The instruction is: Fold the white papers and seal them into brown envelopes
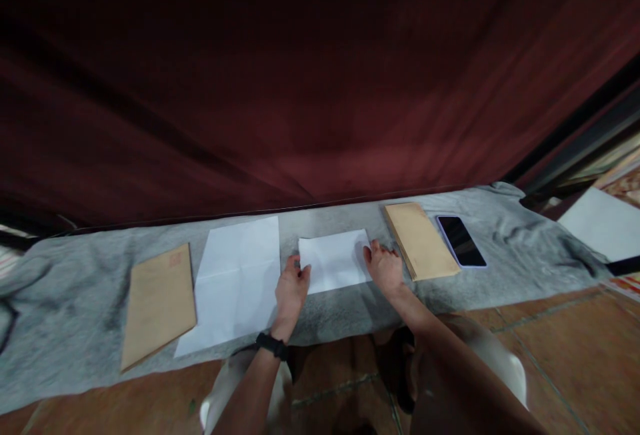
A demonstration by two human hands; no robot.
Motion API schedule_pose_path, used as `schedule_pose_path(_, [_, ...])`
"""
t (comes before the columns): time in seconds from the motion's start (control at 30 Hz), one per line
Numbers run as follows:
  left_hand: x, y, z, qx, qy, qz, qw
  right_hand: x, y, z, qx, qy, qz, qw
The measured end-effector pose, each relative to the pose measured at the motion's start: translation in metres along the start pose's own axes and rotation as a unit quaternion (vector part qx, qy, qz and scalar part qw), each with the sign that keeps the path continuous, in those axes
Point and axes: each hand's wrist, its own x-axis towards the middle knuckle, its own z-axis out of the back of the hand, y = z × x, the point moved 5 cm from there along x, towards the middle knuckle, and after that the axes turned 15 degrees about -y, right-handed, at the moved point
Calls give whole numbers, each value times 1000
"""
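A white sheet of paper (334,263), folded to a small rectangle, lies on the grey cloth in front of me. My left hand (291,291), with a dark band on the wrist, holds its left edge, the thumb reaching onto the paper. At the right edge my right hand (386,268) grips the sheet with curled fingers. Left of my left hand lies a larger white sheet (237,281), opened out and showing crease lines. Close by my right hand is a stack of brown envelopes (423,241).
Another brown envelope (159,305) lies at the left, its edge against the large sheet. A phone (463,241) in a light purple case rests right of the stack. The grey cloth (520,248) covers a long, narrow surface before a dark red curtain (320,121). Tiled floor (575,341) shows below.
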Motion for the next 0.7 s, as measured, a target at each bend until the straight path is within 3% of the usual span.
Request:
schedule_pose_path(0.2, [-2, -4, 2, 3, -1, 7, 1000, 2, 4, 12, 13, -50, 36, 998])
schedule_pose_path(0.47, [-2, -8, 2, 15, -5, -20, 1000, -32, 52, 2, 186, -56, 215, 957])
schedule_pose_path(0.7, [-4, -10, 3, 38, -6, -28, 999, -43, 56, -11, 173, -54, 221, 958])
